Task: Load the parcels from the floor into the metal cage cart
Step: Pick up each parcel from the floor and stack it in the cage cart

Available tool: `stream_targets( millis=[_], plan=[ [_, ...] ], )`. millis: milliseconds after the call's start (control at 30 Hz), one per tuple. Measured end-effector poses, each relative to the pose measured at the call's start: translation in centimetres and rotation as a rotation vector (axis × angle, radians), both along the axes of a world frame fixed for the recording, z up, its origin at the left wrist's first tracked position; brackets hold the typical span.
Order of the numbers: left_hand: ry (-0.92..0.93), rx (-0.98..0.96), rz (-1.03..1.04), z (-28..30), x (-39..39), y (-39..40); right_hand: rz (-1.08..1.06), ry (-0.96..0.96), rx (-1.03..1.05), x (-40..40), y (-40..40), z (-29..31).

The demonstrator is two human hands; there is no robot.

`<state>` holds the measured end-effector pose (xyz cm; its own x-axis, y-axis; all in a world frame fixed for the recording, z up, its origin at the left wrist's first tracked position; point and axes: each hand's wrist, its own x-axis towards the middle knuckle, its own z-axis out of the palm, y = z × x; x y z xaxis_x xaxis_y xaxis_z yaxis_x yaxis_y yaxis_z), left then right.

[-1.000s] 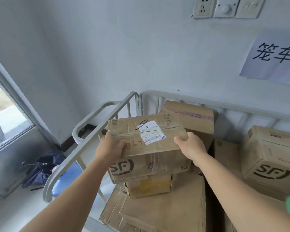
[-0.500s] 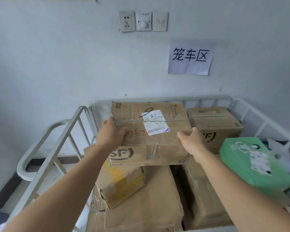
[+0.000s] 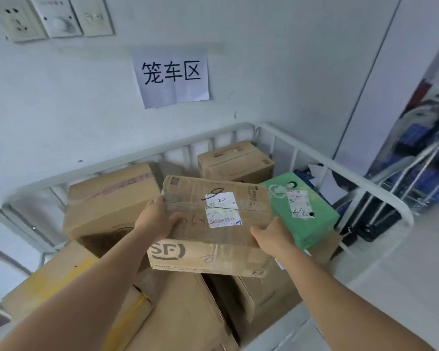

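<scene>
From the head view, the metal cage cart stands against a wall bearing a paper sign and a row of switch plates. Inside it lie a large brown box at left, a smaller carton at the back, a green parcel at right and flat cartons below. The SF parcel, creased, taped cardboard with a white barcode label and red scrawl, is held above these. The left hand and right hand clasp its ends, fingers closed on it.
</scene>
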<state>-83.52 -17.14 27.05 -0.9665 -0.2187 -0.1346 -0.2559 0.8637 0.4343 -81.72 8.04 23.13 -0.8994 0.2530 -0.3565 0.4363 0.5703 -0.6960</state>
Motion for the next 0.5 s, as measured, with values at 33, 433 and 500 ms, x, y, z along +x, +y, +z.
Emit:
stream_targets(
  millis=[33, 433, 500],
  plan=[
    [-0.029, -0.005, -0.022, -0.8, -1.1, 0.5, 0.009, -0.035, 0.003, -0.4, 0.6, -0.9],
    [-0.295, 0.026, -0.176, -12.0, -11.4, 7.2, 0.066, -0.334, 0.171, -4.0, 4.9, -8.9],
    [-0.315, 0.062, -0.183, -13.7, -12.5, 7.8, 0.099, -0.397, 0.192, -4.3, 5.4, -9.7]
  ],
)
